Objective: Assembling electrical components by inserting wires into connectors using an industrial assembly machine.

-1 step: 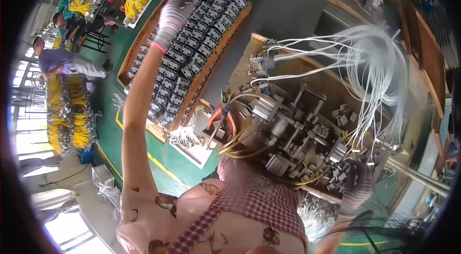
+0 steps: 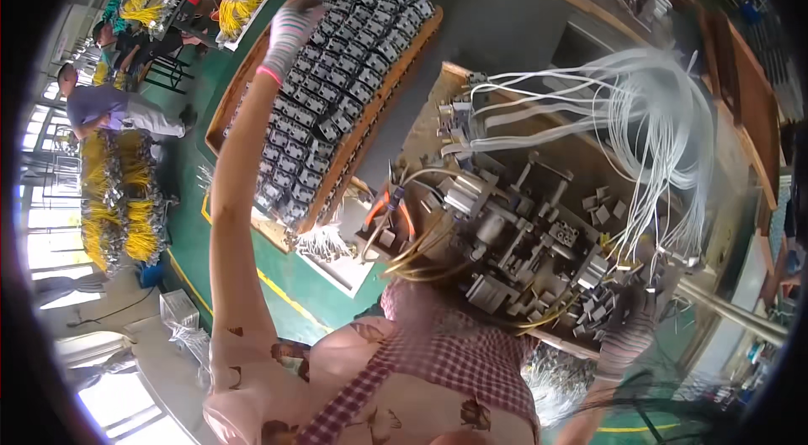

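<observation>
My left hand [image 2: 295, 28], in a striped glove with dark fingertips, is stretched out over the far left of a wooden-edged tray [image 2: 402, 66]. Rows of black-and-silver block-shaped parts [image 2: 337, 79] fill this tray. The fingers are drawn together by the end parts; what they hold is too small to make out. At the right end of the bench, my gloved right hand [image 2: 627, 331] is closed, with the end of a white cable [image 2: 651, 283] at its fingertips. Small metal blocks [image 2: 593, 310] lie beside it. The metal fixture [image 2: 513, 235] stands between my hands.
A bundle of white cables [image 2: 665, 117] loops over the bench's far side. Orange-handled pliers [image 2: 390, 208] lie left of the fixture, near yellowish hoses [image 2: 421, 264]. A metal bar [image 2: 732, 310] juts out at the right. Beyond the tray on the left, a person [image 2: 109, 104] is near yellow cable bundles [image 2: 126, 201].
My left hand has shifted slightly left and nearer along the tray. The white cable strands by the fixture have swayed a little. My right hand stays almost in place.
</observation>
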`<state>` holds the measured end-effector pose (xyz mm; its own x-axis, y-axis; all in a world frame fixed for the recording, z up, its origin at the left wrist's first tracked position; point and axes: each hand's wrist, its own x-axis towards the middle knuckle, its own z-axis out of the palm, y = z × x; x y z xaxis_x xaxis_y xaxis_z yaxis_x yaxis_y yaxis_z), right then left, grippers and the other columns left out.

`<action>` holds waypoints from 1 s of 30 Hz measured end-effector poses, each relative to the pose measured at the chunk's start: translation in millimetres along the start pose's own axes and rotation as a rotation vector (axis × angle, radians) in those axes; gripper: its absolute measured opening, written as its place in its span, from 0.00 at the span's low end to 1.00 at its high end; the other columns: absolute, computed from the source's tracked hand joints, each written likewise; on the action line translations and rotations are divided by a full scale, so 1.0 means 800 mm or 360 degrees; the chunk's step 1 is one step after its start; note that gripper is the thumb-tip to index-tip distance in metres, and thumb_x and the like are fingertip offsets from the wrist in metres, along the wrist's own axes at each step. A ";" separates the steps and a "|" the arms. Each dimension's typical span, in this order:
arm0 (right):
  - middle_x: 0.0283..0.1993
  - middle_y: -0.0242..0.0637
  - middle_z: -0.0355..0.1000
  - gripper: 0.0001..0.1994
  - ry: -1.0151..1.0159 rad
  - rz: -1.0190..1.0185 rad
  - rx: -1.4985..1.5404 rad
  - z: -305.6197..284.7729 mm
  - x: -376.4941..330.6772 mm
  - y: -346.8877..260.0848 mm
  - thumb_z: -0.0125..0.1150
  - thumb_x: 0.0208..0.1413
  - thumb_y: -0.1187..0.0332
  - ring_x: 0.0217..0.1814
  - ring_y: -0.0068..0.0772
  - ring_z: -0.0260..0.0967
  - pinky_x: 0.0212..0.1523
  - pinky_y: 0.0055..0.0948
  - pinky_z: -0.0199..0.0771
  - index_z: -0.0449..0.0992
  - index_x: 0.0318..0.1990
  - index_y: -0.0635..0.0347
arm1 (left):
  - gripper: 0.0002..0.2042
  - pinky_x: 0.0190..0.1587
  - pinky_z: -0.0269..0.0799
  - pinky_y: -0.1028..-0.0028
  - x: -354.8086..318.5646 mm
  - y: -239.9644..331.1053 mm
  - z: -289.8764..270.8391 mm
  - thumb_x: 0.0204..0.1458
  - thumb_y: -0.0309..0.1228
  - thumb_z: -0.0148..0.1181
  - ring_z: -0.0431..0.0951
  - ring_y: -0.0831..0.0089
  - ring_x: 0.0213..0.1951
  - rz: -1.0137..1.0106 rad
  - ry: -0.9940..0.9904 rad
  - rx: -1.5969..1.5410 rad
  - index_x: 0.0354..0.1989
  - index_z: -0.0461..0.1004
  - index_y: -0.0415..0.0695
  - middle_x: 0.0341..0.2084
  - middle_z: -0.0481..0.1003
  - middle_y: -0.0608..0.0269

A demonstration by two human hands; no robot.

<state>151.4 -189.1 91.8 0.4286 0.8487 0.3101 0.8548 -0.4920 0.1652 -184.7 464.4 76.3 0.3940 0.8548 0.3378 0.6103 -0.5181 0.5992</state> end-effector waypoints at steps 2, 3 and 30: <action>0.38 0.35 0.76 0.14 -0.0237 0.0421 0.0714 0.011 0.004 0.005 0.62 0.53 0.75 0.36 0.28 0.73 0.40 0.27 0.72 0.77 0.49 0.58 | 0.14 0.40 0.73 0.70 0.043 -0.098 -0.024 0.51 0.35 0.63 0.78 0.67 0.35 -0.0340 0.0049 -0.0299 0.43 0.78 0.41 0.28 0.77 0.65; 0.40 0.37 0.78 0.13 -0.0465 0.0855 0.1423 0.008 0.006 0.002 0.62 0.52 0.76 0.36 0.29 0.73 0.41 0.27 0.72 0.78 0.47 0.60 | 0.14 0.35 0.71 0.70 0.062 -0.107 -0.034 0.51 0.35 0.63 0.77 0.70 0.32 -0.0680 0.0019 -0.0480 0.43 0.78 0.42 0.28 0.77 0.66; 0.40 0.43 0.75 0.07 -0.0434 0.0322 0.1170 -0.005 0.033 -0.061 0.58 0.53 0.77 0.42 0.41 0.73 0.46 0.35 0.71 0.75 0.40 0.62 | 0.24 0.46 0.73 0.70 0.166 -0.204 -0.009 0.43 0.37 0.70 0.78 0.69 0.41 -0.0566 0.0130 -0.0205 0.50 0.76 0.44 0.42 0.79 0.63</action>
<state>119.8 -143.9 95.9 0.5706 0.8211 0.0129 0.6863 -0.4681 -0.5567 -236.7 662.5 28.4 0.1142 0.9826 0.1463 0.6057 -0.1856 0.7738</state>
